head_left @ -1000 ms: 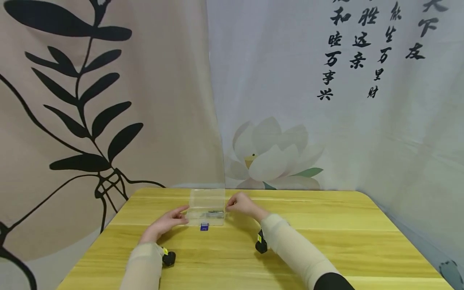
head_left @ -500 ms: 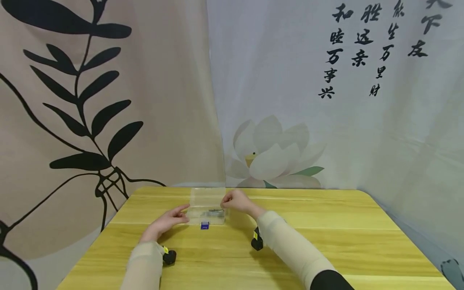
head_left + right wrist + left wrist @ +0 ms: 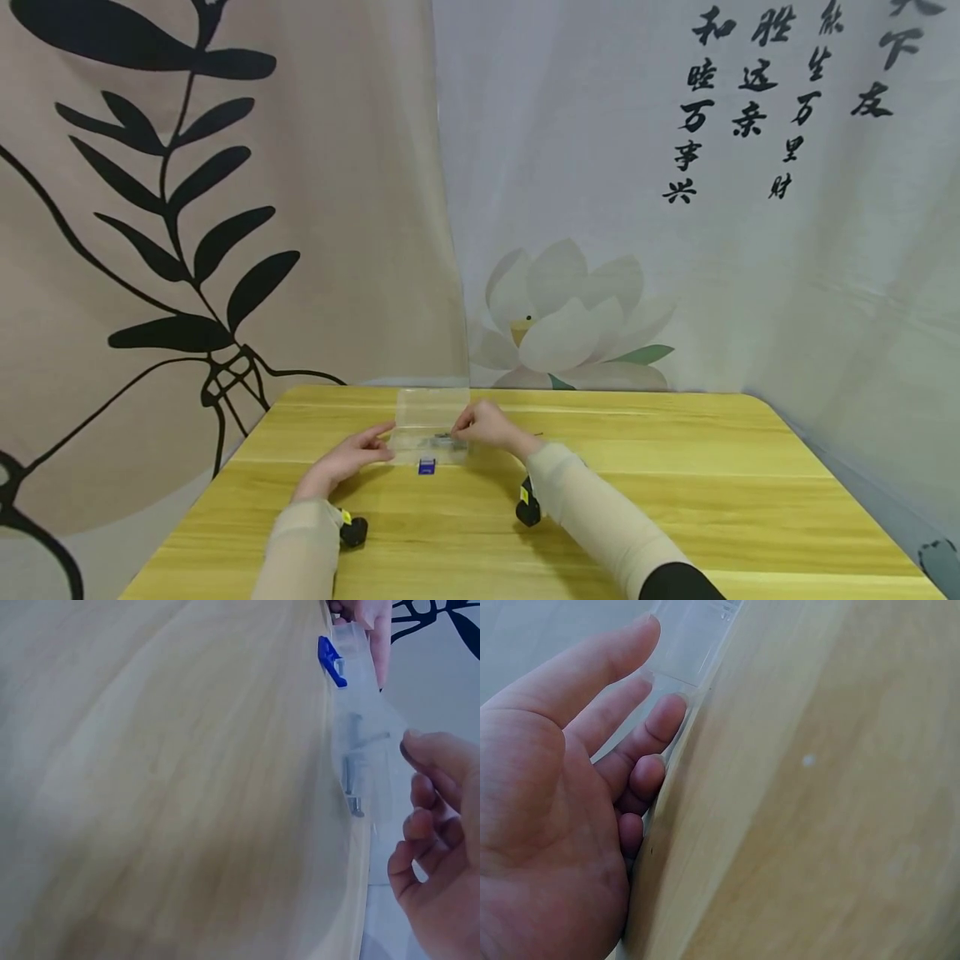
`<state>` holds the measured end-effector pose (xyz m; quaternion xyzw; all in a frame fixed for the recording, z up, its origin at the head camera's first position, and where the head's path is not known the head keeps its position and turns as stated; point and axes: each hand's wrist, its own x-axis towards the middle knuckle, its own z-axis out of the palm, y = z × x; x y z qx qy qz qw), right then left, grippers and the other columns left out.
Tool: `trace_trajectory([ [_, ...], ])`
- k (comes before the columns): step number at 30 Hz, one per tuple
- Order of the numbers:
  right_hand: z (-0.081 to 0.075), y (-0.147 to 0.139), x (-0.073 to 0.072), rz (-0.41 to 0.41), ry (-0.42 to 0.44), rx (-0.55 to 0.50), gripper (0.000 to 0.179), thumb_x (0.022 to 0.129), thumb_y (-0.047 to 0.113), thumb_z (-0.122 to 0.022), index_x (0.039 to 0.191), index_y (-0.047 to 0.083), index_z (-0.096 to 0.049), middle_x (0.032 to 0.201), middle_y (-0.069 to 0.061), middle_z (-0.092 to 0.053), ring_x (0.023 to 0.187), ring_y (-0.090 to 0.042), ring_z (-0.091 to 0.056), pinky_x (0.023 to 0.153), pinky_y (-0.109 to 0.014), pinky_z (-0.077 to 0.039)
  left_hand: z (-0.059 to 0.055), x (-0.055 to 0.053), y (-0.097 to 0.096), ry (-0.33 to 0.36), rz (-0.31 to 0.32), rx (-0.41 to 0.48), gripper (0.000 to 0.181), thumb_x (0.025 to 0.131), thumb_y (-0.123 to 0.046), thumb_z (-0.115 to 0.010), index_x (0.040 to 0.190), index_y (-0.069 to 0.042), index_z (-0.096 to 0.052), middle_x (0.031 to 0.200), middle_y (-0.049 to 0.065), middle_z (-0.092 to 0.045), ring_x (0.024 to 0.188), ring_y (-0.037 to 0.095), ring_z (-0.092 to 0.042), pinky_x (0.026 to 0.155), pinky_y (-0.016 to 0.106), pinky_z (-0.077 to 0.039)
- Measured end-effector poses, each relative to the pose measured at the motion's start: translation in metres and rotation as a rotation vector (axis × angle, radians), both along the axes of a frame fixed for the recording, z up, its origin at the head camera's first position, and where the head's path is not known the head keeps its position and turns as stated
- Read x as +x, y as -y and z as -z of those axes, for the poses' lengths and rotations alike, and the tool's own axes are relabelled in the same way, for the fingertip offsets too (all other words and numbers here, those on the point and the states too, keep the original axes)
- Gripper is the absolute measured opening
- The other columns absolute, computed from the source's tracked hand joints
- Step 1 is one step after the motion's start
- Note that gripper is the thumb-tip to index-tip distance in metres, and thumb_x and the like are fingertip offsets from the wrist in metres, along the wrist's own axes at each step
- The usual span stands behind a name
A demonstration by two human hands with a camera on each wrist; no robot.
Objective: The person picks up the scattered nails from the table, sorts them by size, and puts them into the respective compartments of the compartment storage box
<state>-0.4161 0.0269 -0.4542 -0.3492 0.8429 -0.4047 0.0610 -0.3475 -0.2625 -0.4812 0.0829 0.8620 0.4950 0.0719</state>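
A clear plastic box [image 3: 409,457] lies on the table with its lid [image 3: 431,408] raised at the back and a blue latch [image 3: 427,467] in front. Thin grey metal pieces [image 3: 349,774] show through its wall; their exact kind is unclear. My left hand [image 3: 347,462] holds the box's left end, thumb in front and index finger behind. Over the box's right end, my right hand [image 3: 491,427] has its thumb and index fingertips together. A slanted grey rod [image 3: 373,739] shows just beside those fingertips in the right wrist view; whether they pinch anything cannot be told.
A thin dark sliver [image 3: 538,434] lies on the wooden table [image 3: 675,483] behind the right wrist. Printed cloth [image 3: 360,208] hangs beyond the table's far edge. Black wrist cameras [image 3: 528,504] hang under both cuffs.
My right hand has moved left and slightly inward, from beside the box to over its right end. The left hand has stayed at the box's left end.
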Motion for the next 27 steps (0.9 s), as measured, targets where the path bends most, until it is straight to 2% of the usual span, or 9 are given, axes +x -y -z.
trace_trajectory([
  [10,-0.004,-0.023,-0.007,0.044,-0.023,0.041,0.011,0.090,0.014,-0.069,0.094,0.008,-0.078,0.095,0.000,-0.070,0.087,-0.012,-0.063,0.074,-0.027,-0.050,0.002,-0.002,0.002,0.017,0.001,-0.010,0.067,0.093,-0.026,-0.067,0.150,-0.009,-0.036,0.107,0.008,-0.055,0.104,0.023,-0.050,0.098,0.052,-0.033],
  [16,-0.009,-0.054,-0.015,0.067,-0.020,0.019,0.016,0.090,0.012,-0.069,0.100,0.001,-0.075,0.099,-0.005,-0.071,0.086,-0.016,-0.065,0.072,-0.030,-0.051,0.003,-0.004,0.004,0.008,0.015,-0.029,0.068,0.094,-0.028,-0.066,0.151,-0.009,-0.035,0.111,0.008,-0.054,0.109,0.026,-0.051,0.100,0.056,-0.031],
  [21,-0.007,-0.084,-0.021,0.118,-0.023,-0.005,0.016,0.090,0.010,-0.068,0.100,-0.001,-0.074,0.101,-0.008,-0.071,0.074,-0.013,-0.060,0.068,-0.030,-0.048,0.003,-0.004,0.005,0.014,0.018,-0.024,0.070,0.093,-0.030,-0.067,0.151,-0.008,-0.035,0.111,0.009,-0.054,0.110,0.027,-0.050,0.100,0.056,-0.032],
  [25,-0.002,-0.106,-0.024,0.187,-0.015,0.005,0.015,0.090,0.008,-0.067,0.100,0.000,-0.075,0.103,-0.008,-0.071,0.076,-0.014,-0.056,0.069,-0.031,-0.045,0.002,-0.004,0.004,0.013,0.014,-0.029,0.069,0.093,-0.029,-0.067,0.150,-0.008,-0.035,0.111,0.009,-0.055,0.109,0.027,-0.050,0.099,0.055,-0.032],
  [27,0.001,-0.115,-0.025,0.227,-0.006,0.008,0.015,0.089,0.007,-0.067,0.099,0.001,-0.075,0.103,-0.008,-0.071,0.082,-0.015,-0.059,0.070,-0.032,-0.047,0.001,-0.003,0.003,0.017,0.013,-0.027,0.069,0.093,-0.029,-0.067,0.150,-0.008,-0.035,0.110,0.008,-0.054,0.108,0.026,-0.050,0.099,0.055,-0.032],
])
